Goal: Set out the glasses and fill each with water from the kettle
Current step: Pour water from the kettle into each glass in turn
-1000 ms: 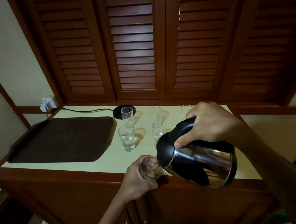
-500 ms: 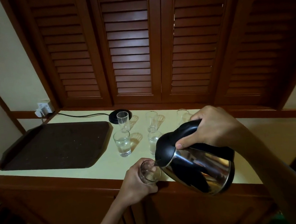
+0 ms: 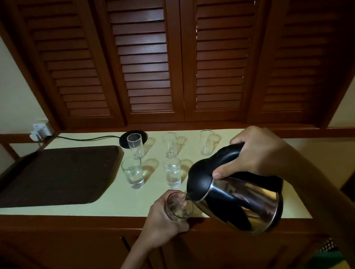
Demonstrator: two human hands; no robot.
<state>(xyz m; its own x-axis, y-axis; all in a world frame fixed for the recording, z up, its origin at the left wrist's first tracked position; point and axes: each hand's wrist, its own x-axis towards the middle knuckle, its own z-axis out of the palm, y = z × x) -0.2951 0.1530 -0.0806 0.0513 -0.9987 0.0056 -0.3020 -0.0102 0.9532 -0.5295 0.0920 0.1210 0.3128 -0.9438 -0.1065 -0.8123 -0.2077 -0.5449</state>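
Here, the right hand (image 3: 259, 154) is gripping the kettle (image 3: 240, 202) by its black handle and tipping its spout into a glass (image 3: 179, 208), which the left hand (image 3: 161, 219) is clasping at the desk's (image 3: 105, 205) near edge. A slow pour into a level glass is looking wisest. Two filled glasses (image 3: 133, 175) are standing just beyond.

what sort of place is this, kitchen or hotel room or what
Likely a hotel or guest room drinks counter: a wooden cabinet below louvred shutters, a kettle base plugged in at the wall, a serving tray and matching glasses.
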